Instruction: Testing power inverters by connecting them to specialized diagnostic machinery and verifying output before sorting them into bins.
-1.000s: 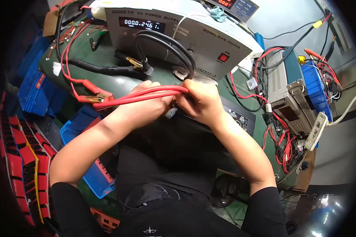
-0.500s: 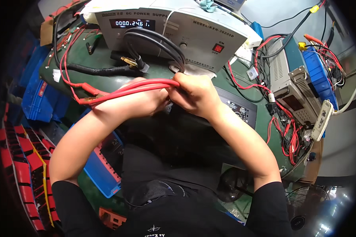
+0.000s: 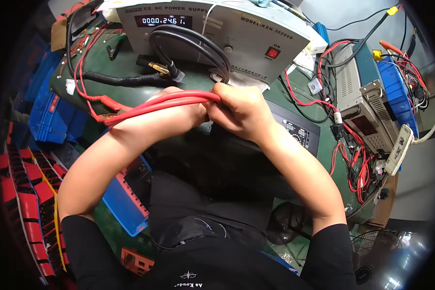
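Close to the front of the power supply (image 3: 246,41), my two hands meet over the bench. My right hand (image 3: 239,106) is closed round thick red cables (image 3: 166,103). The doubled cables run left from it, over my left wrist and forearm, to a red sleeved joint (image 3: 112,106). My left hand (image 3: 192,116) sits under the cables, against my right hand; its fingers are mostly hidden. Behind the hands rises a loop of black cable (image 3: 193,43). A black device with a lit display panel (image 3: 295,133) is partly covered by my right forearm.
A black-wrapped cable (image 3: 121,82) with a brass clamp (image 3: 159,69) lies at the left on the green bench. To the right are a beige instrument (image 3: 362,116), a power strip (image 3: 398,150), tangled red wires (image 3: 362,179) and a blue bin (image 3: 396,92). Another blue bin (image 3: 53,118) stands left.
The view has shifted slightly, so the bench items appear a little displaced. My hands keep almost the same pose, with the red cables still in my right hand.
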The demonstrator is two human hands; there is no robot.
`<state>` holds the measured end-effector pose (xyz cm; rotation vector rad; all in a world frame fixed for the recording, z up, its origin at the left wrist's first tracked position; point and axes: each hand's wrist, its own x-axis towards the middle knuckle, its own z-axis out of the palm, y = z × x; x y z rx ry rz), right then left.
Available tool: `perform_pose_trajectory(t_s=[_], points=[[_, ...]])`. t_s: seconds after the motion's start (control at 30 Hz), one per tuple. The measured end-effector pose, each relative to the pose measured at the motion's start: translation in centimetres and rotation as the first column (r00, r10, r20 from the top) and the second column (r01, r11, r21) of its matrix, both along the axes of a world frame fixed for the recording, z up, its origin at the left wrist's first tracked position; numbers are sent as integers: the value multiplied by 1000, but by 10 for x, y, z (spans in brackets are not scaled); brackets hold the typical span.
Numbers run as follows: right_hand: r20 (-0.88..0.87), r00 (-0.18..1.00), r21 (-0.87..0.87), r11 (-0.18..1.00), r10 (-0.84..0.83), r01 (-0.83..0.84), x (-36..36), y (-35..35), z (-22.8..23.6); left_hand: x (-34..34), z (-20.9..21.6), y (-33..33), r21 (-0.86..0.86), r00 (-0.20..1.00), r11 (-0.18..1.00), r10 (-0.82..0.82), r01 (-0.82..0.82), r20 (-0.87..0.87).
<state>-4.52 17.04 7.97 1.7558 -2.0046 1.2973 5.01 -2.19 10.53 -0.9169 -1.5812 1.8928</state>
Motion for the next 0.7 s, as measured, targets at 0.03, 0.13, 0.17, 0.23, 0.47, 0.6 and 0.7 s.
perform_pose_trajectory(t_s=[0.03, 0.13, 0.17, 0.23, 0.47, 0.6, 0.7], points=[[5, 1000, -36, 999, 11, -10, 1, -1, -1, 6, 0, 4, -73, 995, 993, 93, -96, -48], [8, 1000, -8, 1000, 4, -4, 3, -1, 0, 2, -21, -5, 355, 988, 927, 72, -117, 136], [27, 1000, -16, 1000, 1, -1, 4, -3, 0, 2, -24, -9, 386, 979, 919, 4, -84, 204], [45, 999, -4, 1000, -11, 11, 0, -1, 0, -4, -35, -4, 721, 897, 651, -138, -237, 420], [-15, 1000, -3, 1000, 15, -15, -14, -8, -5, -4, -65, -23, 815, 794, 218, -197, -537, 575], [55, 996, 111, 992, -69, 62, 5, 26, -3, 15, -41, 10, 787, 792, 141, -23, -601, 610], [-28, 983, 46, 982, -184, 185, 55, 129, 10, 50, -29, 28, 799, 805, -99, -50, -593, 591]])
